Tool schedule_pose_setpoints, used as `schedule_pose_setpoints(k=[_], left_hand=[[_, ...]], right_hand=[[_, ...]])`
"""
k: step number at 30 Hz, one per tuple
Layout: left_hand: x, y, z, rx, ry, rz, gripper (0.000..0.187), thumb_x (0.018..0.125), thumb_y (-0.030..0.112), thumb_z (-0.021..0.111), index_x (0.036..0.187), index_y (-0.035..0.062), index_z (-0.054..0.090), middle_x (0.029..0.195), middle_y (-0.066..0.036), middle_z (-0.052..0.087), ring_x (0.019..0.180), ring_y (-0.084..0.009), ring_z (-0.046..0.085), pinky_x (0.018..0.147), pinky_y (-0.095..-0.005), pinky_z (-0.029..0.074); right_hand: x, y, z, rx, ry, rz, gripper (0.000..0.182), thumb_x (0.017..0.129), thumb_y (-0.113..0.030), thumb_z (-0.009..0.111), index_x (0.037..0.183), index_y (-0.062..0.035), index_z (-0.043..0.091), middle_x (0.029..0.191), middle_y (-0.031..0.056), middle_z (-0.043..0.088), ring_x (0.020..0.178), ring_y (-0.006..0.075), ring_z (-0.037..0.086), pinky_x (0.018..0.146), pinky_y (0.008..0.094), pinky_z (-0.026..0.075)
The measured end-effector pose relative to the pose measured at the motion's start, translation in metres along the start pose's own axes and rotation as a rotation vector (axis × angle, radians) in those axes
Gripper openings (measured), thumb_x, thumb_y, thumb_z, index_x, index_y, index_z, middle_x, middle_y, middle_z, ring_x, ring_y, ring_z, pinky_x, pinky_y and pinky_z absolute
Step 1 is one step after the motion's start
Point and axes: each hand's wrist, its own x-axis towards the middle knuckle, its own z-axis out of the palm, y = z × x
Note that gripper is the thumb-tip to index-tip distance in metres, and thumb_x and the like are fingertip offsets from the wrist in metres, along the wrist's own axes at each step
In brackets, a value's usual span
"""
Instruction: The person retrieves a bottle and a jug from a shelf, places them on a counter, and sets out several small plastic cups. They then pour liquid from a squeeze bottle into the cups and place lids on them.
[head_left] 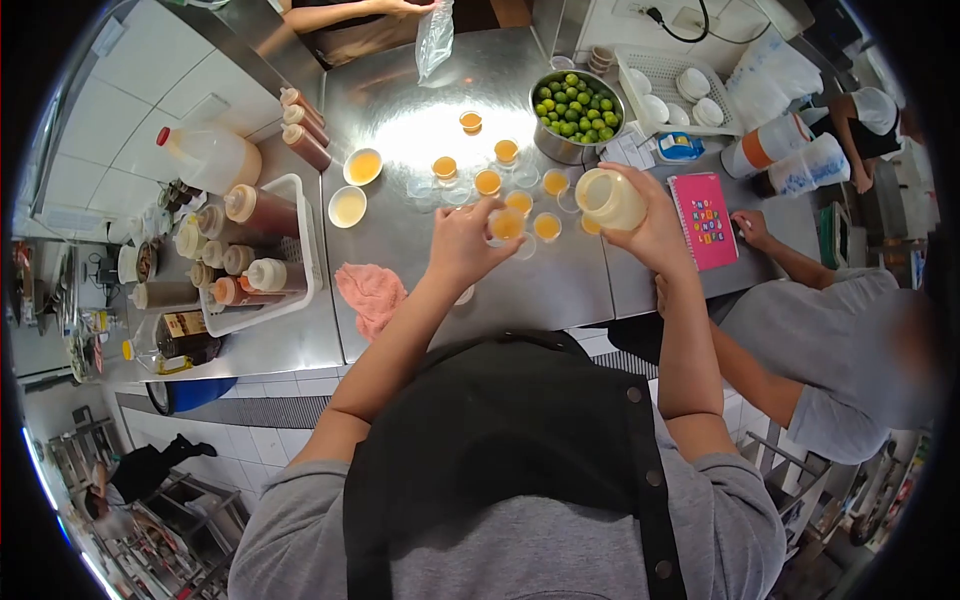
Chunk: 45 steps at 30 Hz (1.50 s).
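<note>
Steel table (560, 290) carries small cups (488, 181) of orange sauce. Left hand (462, 245) pinches one filled cup (507, 224), fingers closed on it; right hand (655, 225) is wrapped around a pale squeeze bottle (610, 198) tilted above the cups. Behind stands a metal bowl (577, 150) of green limes (578, 108); a pink notebook (703, 220) lies beside it, a pink cloth (370, 293) nearer left.

Steel counter (560, 290) under bright light, white tiled wall (150, 90) and floor (270, 440)
</note>
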Motion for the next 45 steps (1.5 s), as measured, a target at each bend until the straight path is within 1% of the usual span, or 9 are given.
schedule_pose_setpoints(k=[9, 16, 23, 28, 30, 32, 34, 41, 45], left_hand=[[-0.035, -0.082, 0.018, 0.305, -0.066, -0.123, 0.048, 0.081, 0.045, 0.083, 0.114, 0.0141, 0.067, 0.092, -0.005, 0.076, 0.090, -0.0252, 0.071, 0.087, -0.0441, 0.040], [-0.040, -0.101, 0.027, 0.317, -0.074, -0.126, 0.058, 0.082, 0.046, 0.084, 0.126, 0.0130, 0.065, 0.103, -0.008, 0.076, 0.101, -0.0279, 0.070, 0.090, -0.0472, 0.041], [-0.036, -0.084, 0.011, 0.343, -0.070, -0.154, 0.069, 0.080, 0.050, 0.085, 0.134, 0.0112, 0.064, 0.113, -0.012, 0.074, 0.108, -0.0284, 0.068, 0.096, -0.0493, 0.041], [-0.035, -0.075, 0.007, 0.349, 0.084, -0.098, 0.069, 0.082, 0.050, 0.084, 0.136, 0.0132, 0.064, 0.127, -0.012, 0.067, 0.124, -0.0294, 0.060, 0.104, -0.0515, 0.039], [-0.036, -0.068, 0.006, 0.335, 0.109, -0.109, 0.067, 0.083, 0.050, 0.082, 0.136, 0.0130, 0.064, 0.129, -0.013, 0.066, 0.126, -0.0300, 0.059, 0.105, -0.0519, 0.038], [-0.037, -0.064, 0.005, 0.332, 0.142, -0.146, 0.065, 0.085, 0.050, 0.081, 0.135, 0.0129, 0.064, 0.132, -0.013, 0.064, 0.127, -0.0305, 0.058, 0.107, -0.0523, 0.037], [-0.039, -0.061, 0.006, 0.322, 0.189, -0.104, 0.064, 0.089, 0.054, 0.075, 0.135, 0.0117, 0.065, 0.136, -0.014, 0.063, 0.131, -0.0310, 0.055, 0.109, -0.0514, 0.036], [-0.065, -0.084, -0.008, 0.282, 0.210, -0.270, 0.058, 0.091, 0.047, 0.076, 0.135, 0.0115, 0.065, 0.140, -0.015, 0.060, 0.134, -0.0333, 0.053, 0.109, -0.0523, 0.037], [-0.104, -0.113, -0.024, 0.317, 0.186, -0.407, 0.055, 0.089, 0.042, 0.078, 0.133, 0.0119, 0.066, 0.141, -0.016, 0.059, 0.135, -0.0350, 0.052, 0.109, -0.0531, 0.040]], right_hand=[[-0.033, 0.030, -0.031, 0.292, 0.198, 0.161, 0.079, 0.067, 0.006, 0.083, 0.141, -0.0026, 0.058, 0.131, 0.0078, 0.067, 0.125, 0.0181, 0.062, 0.107, 0.0338, 0.048], [-0.048, 0.037, -0.038, 0.281, 0.284, 0.193, 0.082, 0.067, 0.005, 0.085, 0.144, -0.0031, 0.055, 0.131, 0.0074, 0.067, 0.123, 0.0181, 0.062, 0.107, 0.0339, 0.049], [-0.047, 0.025, -0.040, 0.300, 0.305, 0.208, 0.081, 0.067, 0.004, 0.085, 0.142, -0.0042, 0.057, 0.130, 0.0072, 0.067, 0.121, 0.0173, 0.063, 0.106, 0.0339, 0.049], [-0.037, 0.020, -0.035, 0.264, 0.304, 0.175, 0.078, 0.067, 0.002, 0.087, 0.140, -0.0032, 0.058, 0.127, 0.0075, 0.068, 0.117, 0.0173, 0.065, 0.105, 0.0335, 0.050], [-0.033, 0.022, -0.027, 0.213, 0.361, 0.125, 0.076, 0.067, 0.000, 0.089, 0.136, -0.0031, 0.059, 0.125, 0.0071, 0.068, 0.115, 0.0174, 0.065, 0.102, 0.0330, 0.050], [-0.030, 0.020, -0.022, 0.235, 0.295, 0.108, 0.074, 0.068, -0.001, 0.090, 0.135, -0.0028, 0.059, 0.122, 0.0067, 0.069, 0.113, 0.0178, 0.065, 0.101, 0.0326, 0.050], [-0.025, 0.019, -0.016, 0.258, 0.302, 0.179, 0.072, 0.070, 0.000, 0.089, 0.135, -0.0026, 0.059, 0.121, 0.0073, 0.068, 0.113, 0.0185, 0.064, 0.101, 0.0330, 0.050], [-0.011, 0.012, -0.001, 0.167, 0.263, 0.185, 0.079, 0.071, -0.001, 0.090, 0.141, -0.0018, 0.054, 0.128, 0.0097, 0.065, 0.115, 0.0202, 0.064, 0.102, 0.0349, 0.051], [-0.005, 0.025, -0.007, 0.216, 0.186, 0.073, 0.078, 0.072, -0.001, 0.090, 0.142, -0.0014, 0.054, 0.129, 0.0104, 0.064, 0.117, 0.0205, 0.064, 0.103, 0.0348, 0.051]])
